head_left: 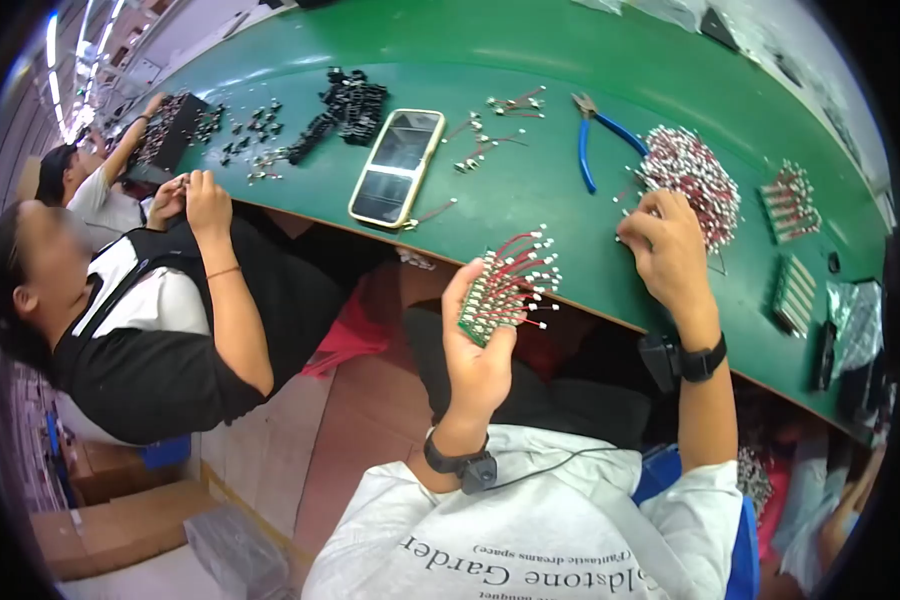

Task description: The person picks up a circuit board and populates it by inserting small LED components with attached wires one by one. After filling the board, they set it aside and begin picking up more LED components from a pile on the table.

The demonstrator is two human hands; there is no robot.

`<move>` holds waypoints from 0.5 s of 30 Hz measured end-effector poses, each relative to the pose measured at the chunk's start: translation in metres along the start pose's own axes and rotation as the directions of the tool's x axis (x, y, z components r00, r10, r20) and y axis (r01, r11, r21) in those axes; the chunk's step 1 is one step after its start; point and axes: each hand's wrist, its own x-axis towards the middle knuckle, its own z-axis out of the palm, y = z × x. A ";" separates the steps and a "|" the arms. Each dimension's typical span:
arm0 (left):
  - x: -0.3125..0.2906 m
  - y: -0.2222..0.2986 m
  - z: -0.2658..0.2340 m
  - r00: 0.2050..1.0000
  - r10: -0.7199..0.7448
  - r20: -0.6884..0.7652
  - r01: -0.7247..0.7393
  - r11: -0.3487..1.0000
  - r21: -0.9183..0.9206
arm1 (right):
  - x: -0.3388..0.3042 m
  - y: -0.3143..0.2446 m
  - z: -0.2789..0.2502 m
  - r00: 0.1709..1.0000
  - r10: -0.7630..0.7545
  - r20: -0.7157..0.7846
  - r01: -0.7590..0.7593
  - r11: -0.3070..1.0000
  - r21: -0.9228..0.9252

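Circuit board (477, 310) with red wires (518, 279) is clamped in the left hand (478, 362), left of the wire heap (708, 185). The right hand (667, 240) is at the heap's left edge, fingertips (625, 229) bunched; whether they pinch anything, I cannot tell. Pliers (586, 155) lie left of the heap, two boards (794, 296) right.

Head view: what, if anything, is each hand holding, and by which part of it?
Left hand: the green board, by its edges. Right hand: beside the wire pile; whether it holds anything cannot be told.
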 end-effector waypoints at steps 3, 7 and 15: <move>-0.001 0.002 0.000 1.000 0.012 -0.015 -0.012 1.000 -0.002 | 0.009 -0.010 0.003 0.996 -0.088 -0.002 0.087 0.996 -0.022; 0.001 0.001 -0.002 1.000 0.019 -0.012 -0.019 1.000 -0.011 | 0.024 -0.004 0.003 0.983 -0.106 -0.153 0.137 0.968 0.212; 0.005 0.008 0.002 0.999 -0.028 -0.018 0.027 0.996 -0.089 | 0.024 -0.077 -0.017 0.990 0.111 -0.090 -0.038 0.811 0.583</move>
